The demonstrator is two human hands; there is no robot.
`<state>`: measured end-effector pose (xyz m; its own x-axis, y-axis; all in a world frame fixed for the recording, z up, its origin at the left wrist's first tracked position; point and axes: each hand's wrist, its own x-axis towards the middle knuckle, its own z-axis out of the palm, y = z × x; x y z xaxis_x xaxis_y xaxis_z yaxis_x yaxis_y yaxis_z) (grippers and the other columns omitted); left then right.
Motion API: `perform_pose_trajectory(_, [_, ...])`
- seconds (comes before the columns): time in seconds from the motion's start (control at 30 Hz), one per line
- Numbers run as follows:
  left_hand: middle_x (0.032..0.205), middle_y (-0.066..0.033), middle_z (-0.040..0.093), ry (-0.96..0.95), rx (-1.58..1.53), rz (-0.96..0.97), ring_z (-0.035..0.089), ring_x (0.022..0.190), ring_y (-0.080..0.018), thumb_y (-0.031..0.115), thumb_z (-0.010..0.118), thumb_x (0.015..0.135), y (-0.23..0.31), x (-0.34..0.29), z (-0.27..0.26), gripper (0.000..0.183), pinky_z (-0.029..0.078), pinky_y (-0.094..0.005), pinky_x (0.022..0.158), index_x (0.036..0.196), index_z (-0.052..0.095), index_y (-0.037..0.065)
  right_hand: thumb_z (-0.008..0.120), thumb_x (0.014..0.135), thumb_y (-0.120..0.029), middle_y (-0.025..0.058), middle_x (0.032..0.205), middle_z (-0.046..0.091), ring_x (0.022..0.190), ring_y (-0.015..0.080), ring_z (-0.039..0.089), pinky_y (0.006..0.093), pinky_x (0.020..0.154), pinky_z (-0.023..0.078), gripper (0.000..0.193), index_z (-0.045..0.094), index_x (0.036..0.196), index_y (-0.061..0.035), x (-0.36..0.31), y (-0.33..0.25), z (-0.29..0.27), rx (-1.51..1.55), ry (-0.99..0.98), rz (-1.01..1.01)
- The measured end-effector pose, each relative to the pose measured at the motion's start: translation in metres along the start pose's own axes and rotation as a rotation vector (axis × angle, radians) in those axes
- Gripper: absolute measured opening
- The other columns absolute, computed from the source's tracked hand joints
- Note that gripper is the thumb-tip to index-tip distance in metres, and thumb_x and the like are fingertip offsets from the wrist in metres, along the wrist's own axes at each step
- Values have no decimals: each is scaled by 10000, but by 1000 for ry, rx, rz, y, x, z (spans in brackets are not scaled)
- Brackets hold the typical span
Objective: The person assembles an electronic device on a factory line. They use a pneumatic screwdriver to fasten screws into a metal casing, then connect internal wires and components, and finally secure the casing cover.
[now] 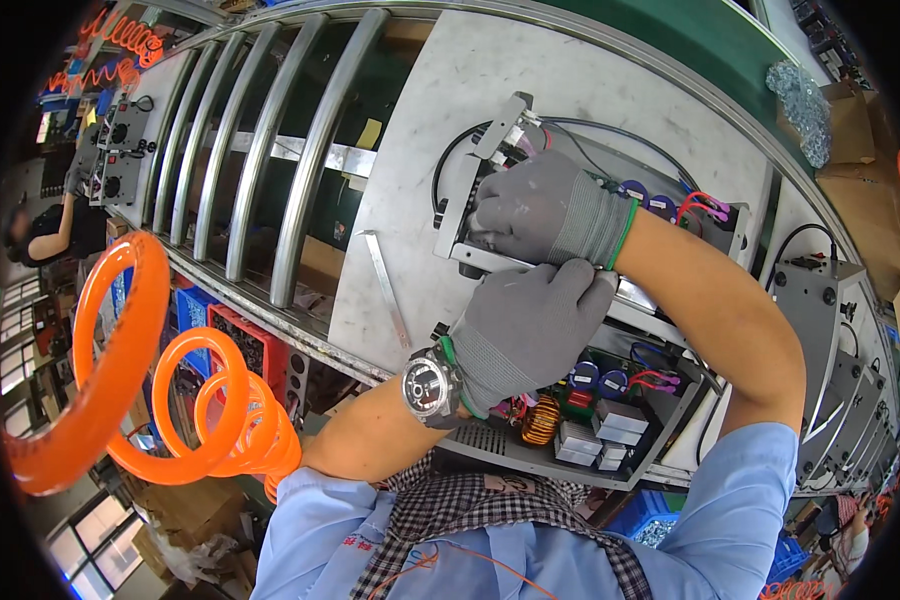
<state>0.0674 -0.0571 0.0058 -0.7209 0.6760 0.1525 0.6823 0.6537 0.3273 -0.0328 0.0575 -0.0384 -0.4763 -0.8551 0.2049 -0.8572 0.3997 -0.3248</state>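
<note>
Both hands wear grey knit gloves. My right hand is curled at the left end of the far open metal chassis, against its end panel; whatever its fingers grip is hidden beneath them. My left hand lies nearer to me, between that chassis and the near open chassis. Its fingers are bent together by my right wrist, and what they hold, if anything, is out of sight. Inside the near chassis are a copper-wound coil, blue capacitors and silver heat sinks. A black cable loops behind the far unit.
A flat metal strip lies on the pale worktop. Metal rollers run off to the left. An orange coiled hose hangs at the lower left. More grey units stand on the right. Another person is at far left.
</note>
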Motion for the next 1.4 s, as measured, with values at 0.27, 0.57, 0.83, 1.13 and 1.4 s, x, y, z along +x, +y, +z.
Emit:
perform_pose_trajectory(0.27, [880, -36, 566, 3, -29, -48, 625, 662, -193, 118, 681, 627, 2, -1, -3, 468, 477, -311, 508, 1091, 633, 93, 556, 821, -175, 90, 778, 593, 703, 237, 671, 367, 554, 537, 146, 617, 886, -59, 4, -12, -14, -230, -191, -53])
perform_pose_trajectory(0.57, [893, -39, 586, 33, -54, -35, 629, 678, -208, 106, 683, 623, 2, 3, -4, 463, 488, -319, 520, 1084, 639, 87, 545, 852, -166, 102, 854, 609, 724, 251, 673, 362, 630, 565, 159, 619, 907, -37, 9, -11, -13, -286, -306, -84])
perform_pose_trajectory(0.83, [895, -43, 588, 17, -61, -40, 638, 703, -209, 97, 681, 625, 2, 3, -6, 478, 498, -322, 533, 1101, 633, 88, 537, 877, -167, 112, 895, 619, 793, 257, 683, 382, 667, 573, 158, 619, 921, -39, 16, -13, -20, -236, -371, 34])
perform_pose_trajectory(1.13, [889, -46, 597, 26, -79, -47, 634, 683, -217, 88, 682, 629, 2, 2, -5, 478, 493, -317, 527, 1105, 641, 95, 520, 896, -194, 117, 907, 620, 822, 269, 681, 419, 734, 558, 180, 608, 921, -39, 15, -8, -10, -222, -350, -7])
perform_pose_trajectory(1.4, [904, -43, 595, 24, -71, -63, 643, 689, -229, 96, 684, 660, 9, 1, -6, 474, 491, -328, 527, 1132, 634, 101, 497, 886, -228, 97, 875, 625, 790, 268, 680, 481, 729, 532, 200, 598, 910, -56, 12, -14, -18, -166, -381, 51])
